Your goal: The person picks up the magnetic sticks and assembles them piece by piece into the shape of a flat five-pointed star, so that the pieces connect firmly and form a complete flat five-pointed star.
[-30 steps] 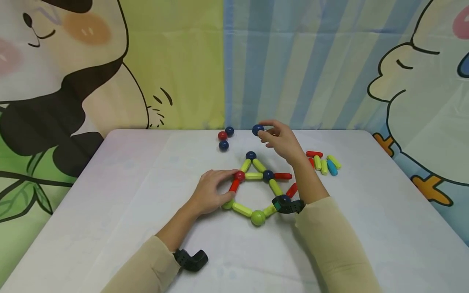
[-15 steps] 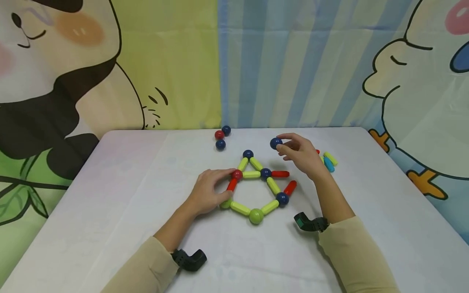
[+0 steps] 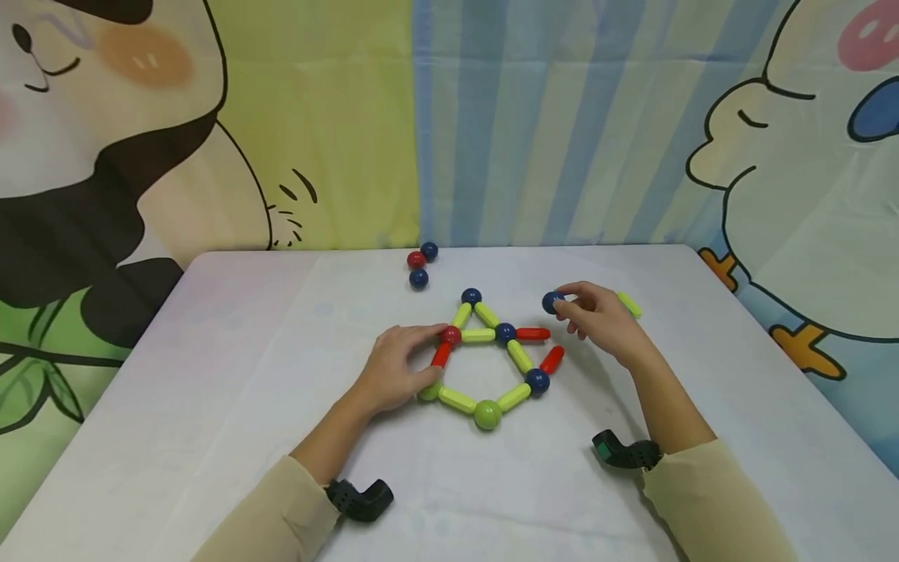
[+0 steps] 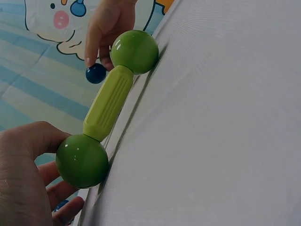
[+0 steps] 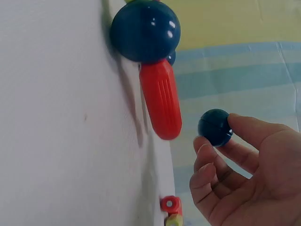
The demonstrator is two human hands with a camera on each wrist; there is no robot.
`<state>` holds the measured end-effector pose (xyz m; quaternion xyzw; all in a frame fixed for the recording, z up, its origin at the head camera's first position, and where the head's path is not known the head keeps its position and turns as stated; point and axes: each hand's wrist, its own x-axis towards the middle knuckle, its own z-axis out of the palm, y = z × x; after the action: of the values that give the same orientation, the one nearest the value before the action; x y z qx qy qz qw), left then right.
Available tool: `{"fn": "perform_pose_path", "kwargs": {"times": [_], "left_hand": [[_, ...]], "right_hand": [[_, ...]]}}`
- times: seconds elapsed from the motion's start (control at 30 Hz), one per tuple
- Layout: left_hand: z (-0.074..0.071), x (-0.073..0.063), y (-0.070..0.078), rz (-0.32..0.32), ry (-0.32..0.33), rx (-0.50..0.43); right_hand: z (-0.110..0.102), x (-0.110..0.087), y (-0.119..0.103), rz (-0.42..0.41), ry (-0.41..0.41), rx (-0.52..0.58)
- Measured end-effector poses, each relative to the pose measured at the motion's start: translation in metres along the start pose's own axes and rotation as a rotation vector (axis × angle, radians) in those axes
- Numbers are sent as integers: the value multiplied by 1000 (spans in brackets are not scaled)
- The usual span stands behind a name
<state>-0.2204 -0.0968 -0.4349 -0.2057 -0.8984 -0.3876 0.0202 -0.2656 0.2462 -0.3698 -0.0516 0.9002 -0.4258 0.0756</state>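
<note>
A magnetic ball-and-rod frame (image 3: 477,336) lies on the white table, with a pentagon and a triangle sharing one rod. My left hand (image 3: 396,371) holds its left side, forefinger at the red ball (image 3: 451,336) and thumb by a green ball (image 4: 82,161). Two red rods (image 3: 533,334) stick out from blue balls on the right. Between thumb and fingers my right hand (image 3: 602,321) pinches a dark blue magnetic ball (image 5: 215,127), to the right of the frame and apart from it. In the right wrist view, a red rod (image 5: 161,101) points toward that hand.
At the table's back edge, one red and two blue balls (image 3: 418,279) sit together. Behind my right hand lie loose rods, mostly hidden; one yellow-green rod (image 3: 630,304) shows. Each wrist wears a black camera (image 3: 361,500). A cartoon curtain (image 3: 520,117) hangs behind.
My right hand has moved right and nearer with the blue ball, now level with the red rods. It has come to cover most of the loose rods. The left hand keeps its hold.
</note>
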Motion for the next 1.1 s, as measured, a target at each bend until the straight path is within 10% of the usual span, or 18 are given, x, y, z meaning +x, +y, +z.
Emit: {"fn": "perform_pose_path", "kwargs": {"times": [0.47,1.1], "left_hand": [[1,-3,-3,-9,8,-7],[-1,1,2,-14,-7,5]], "right_hand": [[0,-11,17,170,-136,-68],[-9,-9,35,24,-256,-89]]}}
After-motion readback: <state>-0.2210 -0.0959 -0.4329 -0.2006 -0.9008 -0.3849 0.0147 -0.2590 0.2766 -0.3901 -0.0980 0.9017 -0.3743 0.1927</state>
